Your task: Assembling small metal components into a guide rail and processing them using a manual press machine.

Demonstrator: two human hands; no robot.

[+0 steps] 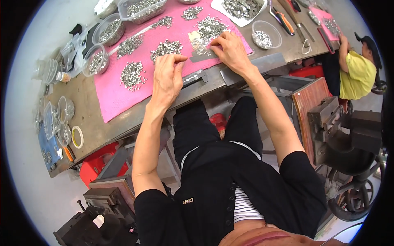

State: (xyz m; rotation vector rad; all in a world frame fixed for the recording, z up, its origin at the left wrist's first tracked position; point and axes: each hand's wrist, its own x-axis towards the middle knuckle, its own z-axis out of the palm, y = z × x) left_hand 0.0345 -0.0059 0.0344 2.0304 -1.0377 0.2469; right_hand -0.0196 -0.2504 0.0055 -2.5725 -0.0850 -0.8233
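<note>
**Small metal pieces in loose piles on a pink mat**

Nearest to you, along the front edge of the counter, lies a dark slotted bar with a few bright bits in it; a flat grey plate lies to its right. Your left hand is raised over the front part of the mat, between the bar and the nearest pile, its thumb and forefinger drawn toward each other; you cannot tell from this view whether a piece is between them. Your right hand reaches farther in, fingers bent downward, the tips beside a group of thin metal strips; whether it grasps anything cannot be told either.

Beyond your left hand, further piles of the silvery pieces cover the mat, the broadest lying just past your right fingertips. A tan strip lies between this pile and the thin strips. Clear round tubs of pieces stand at the mat's left side, and another clear tub stands off its right side. Farther back are a rectangular tub and a white tray, both filled. Orange-handled pliers lie to the right of the tray. At far right, a co-worker in a yellow top is at the counter.
</note>
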